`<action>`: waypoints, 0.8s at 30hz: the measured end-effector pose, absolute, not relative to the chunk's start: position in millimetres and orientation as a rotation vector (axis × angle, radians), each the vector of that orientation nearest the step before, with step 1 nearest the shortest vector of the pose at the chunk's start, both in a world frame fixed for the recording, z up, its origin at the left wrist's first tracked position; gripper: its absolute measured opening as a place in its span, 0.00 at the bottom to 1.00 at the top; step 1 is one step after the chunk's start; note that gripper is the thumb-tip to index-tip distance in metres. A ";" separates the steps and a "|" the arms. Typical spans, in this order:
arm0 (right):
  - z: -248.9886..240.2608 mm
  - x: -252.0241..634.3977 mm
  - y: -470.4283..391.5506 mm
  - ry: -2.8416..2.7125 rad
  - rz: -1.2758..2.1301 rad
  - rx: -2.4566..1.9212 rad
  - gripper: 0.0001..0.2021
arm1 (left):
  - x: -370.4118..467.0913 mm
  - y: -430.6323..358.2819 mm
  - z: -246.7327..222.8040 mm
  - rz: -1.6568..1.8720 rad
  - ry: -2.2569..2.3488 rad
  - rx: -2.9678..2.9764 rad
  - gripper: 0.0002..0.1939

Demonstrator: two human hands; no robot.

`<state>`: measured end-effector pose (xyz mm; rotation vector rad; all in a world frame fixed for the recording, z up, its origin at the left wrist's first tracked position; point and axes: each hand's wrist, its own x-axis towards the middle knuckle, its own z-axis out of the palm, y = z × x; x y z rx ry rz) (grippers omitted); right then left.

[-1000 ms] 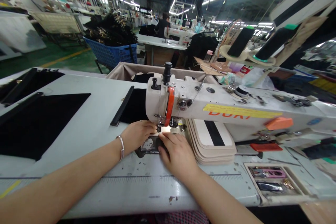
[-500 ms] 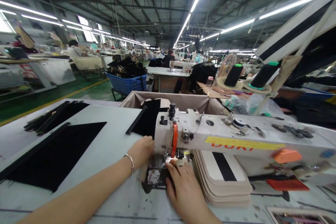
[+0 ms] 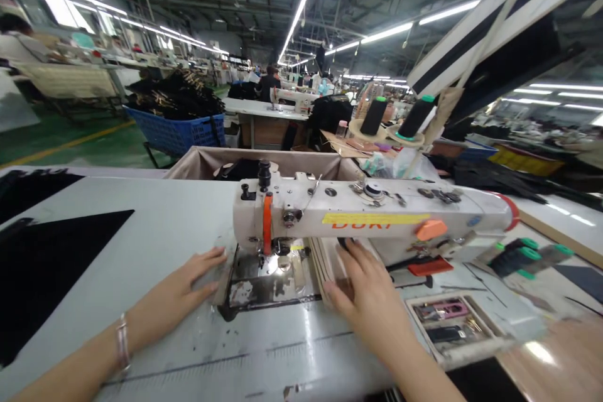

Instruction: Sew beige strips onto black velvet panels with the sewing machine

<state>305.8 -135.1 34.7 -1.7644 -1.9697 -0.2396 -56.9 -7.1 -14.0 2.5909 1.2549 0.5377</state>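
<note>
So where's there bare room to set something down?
Bare tabletop lies between the black panel and sewing machine, beyond the left hand, and in front of the machine. Underneath the machine is crowded, with the right hand at the pale stack, as is the tool tray.

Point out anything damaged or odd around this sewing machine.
Two things stand out. The bed plate of the sewing machine is patchy and blotched, which looks like worn finish. Yellow tape partly covers the orange lettering, so the name is obscured.
</note>
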 end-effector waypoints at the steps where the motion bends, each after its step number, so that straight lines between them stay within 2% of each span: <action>1: 34.3 318.5 -134.5 -1.966 -0.259 -1.854 0.29 | -63.8 -14.7 -16.6 0.487 1.287 2.559 0.27; 5: 34.5 337.3 -128.4 -2.051 -0.215 -2.036 0.29 | -70.1 -28.2 -19.8 0.441 1.356 2.489 0.25; 10: 56.0 318.5 -123.8 -2.140 -0.237 -2.175 0.38 | -64.3 -26.8 -21.6 0.502 1.351 2.500 0.25; 14: 63.1 301.5 -120.8 -2.151 -0.282 -2.302 0.33 | -64.0 -29.0 -20.9 0.532 1.349 2.502 0.25; 19: 57.8 282.3 -112.0 -2.203 -0.320 -2.297 0.33 | -63.1 -32.8 -18.5 0.584 1.312 2.565 0.23; 24: 73.7 291.7 -119.5 -2.185 -0.360 -2.322 0.28 | -65.0 -32.0 -15.0 0.532 1.307 2.537 0.24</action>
